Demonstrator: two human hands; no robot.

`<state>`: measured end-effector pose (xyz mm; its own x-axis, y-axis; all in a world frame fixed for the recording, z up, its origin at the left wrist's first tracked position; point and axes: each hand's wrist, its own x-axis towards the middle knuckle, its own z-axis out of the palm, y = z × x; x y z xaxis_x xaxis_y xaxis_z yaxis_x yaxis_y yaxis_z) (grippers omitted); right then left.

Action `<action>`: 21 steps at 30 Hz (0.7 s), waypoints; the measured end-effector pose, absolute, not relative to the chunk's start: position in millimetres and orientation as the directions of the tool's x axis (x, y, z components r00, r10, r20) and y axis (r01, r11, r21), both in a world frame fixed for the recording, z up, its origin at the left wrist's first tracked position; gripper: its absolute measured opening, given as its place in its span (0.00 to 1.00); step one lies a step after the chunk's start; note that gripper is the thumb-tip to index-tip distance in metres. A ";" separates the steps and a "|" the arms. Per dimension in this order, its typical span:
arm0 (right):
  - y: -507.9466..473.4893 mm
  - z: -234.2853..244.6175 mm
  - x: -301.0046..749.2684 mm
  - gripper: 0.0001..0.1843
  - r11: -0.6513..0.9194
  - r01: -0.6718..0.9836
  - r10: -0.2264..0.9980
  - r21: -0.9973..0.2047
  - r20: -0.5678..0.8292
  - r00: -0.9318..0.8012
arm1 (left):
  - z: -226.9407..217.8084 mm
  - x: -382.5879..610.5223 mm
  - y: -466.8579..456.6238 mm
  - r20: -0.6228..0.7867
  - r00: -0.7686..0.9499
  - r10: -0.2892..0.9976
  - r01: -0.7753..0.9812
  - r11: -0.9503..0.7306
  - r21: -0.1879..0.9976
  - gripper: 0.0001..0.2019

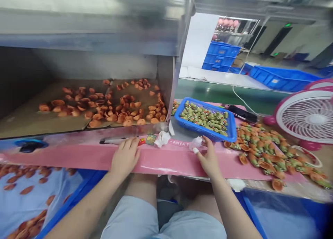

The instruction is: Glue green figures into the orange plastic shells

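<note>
Left hand [126, 156] on mat [166, 159] (pink), right hand [208, 156] pinching pale wad [195, 143]

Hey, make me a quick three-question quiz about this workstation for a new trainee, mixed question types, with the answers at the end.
1. Fill in the blank: the blue basket holds mostly ____ pieces.
2. True or false: the white-and-pink fan stands to the right of the basket.
3. Which hand is nearer the basket?

Key:
1. Green.
2. True.
3. The right hand; the left hand is farther off.
</note>
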<state>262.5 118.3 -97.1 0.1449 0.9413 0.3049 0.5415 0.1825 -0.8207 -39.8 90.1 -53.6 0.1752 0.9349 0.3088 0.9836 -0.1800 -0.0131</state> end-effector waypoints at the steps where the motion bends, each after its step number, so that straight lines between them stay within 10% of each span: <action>1: 123.6 -96.9 256.9 0.26 0.184 0.525 0.951 -0.831 0.286 0.119 | -51.8 -42.0 99.5 0.276 0.167 0.947 0.986 -0.165 -0.030 0.16; 14: -19.3 -109.0 229.2 0.18 0.058 0.335 0.985 -0.941 0.109 0.137 | -44.1 -62.5 110.1 0.172 0.252 0.952 0.952 -0.276 0.132 0.14; 18: -65.4 -141.7 211.3 0.16 -0.082 0.279 0.996 -0.957 -0.085 0.004 | -51.9 -51.5 42.9 0.290 0.094 0.952 0.756 -0.258 0.602 0.12; 21: -71.3 -176.2 197.6 0.13 -0.227 0.248 0.968 -0.942 -0.247 -0.051 | -96.4 -16.7 -3.1 -0.300 -0.025 0.954 0.284 0.294 0.913 0.15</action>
